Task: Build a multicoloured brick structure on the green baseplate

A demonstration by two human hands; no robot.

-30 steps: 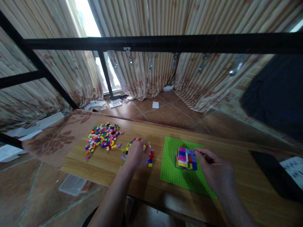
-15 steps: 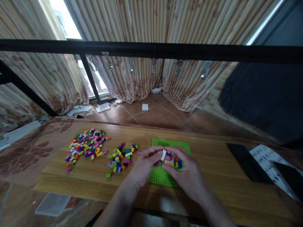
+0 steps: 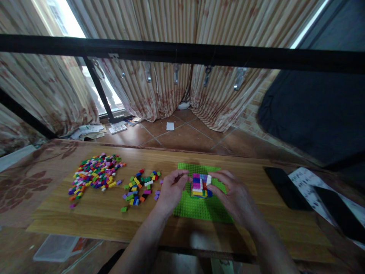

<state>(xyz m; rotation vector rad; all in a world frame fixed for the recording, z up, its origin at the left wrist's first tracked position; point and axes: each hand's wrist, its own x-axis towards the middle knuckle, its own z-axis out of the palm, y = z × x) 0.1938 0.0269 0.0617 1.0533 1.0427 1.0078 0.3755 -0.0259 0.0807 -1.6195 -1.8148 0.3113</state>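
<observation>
A small block of stacked toy bricks (image 3: 196, 186), with pink, purple, white, blue and yellow parts, stands on the green baseplate (image 3: 194, 209). My right hand (image 3: 232, 192) is at its right side, thumb and forefinger closed on a white brick (image 3: 209, 179) at the top right corner of the stack. Whether this brick is pressed onto the stack cannot be made out. To the left of the stack is my left hand (image 3: 172, 190), its fingers curled and slightly apart from the thumb, with nothing visible between them.
Left on the wooden table (image 3: 102, 213) lies a big pile of mixed bricks (image 3: 97, 171), with a smaller scatter of bricks (image 3: 139, 186) nearer the baseplate. A dark flat tablet-like object (image 3: 288, 188), a printed sheet (image 3: 302, 177) and a dark phone-like object (image 3: 339, 209) lie right.
The stack, held between both hands before, now rests on the baseplate. My left hand has drawn off to the left, and the white brick is in my right fingers. The view has shifted slightly.
</observation>
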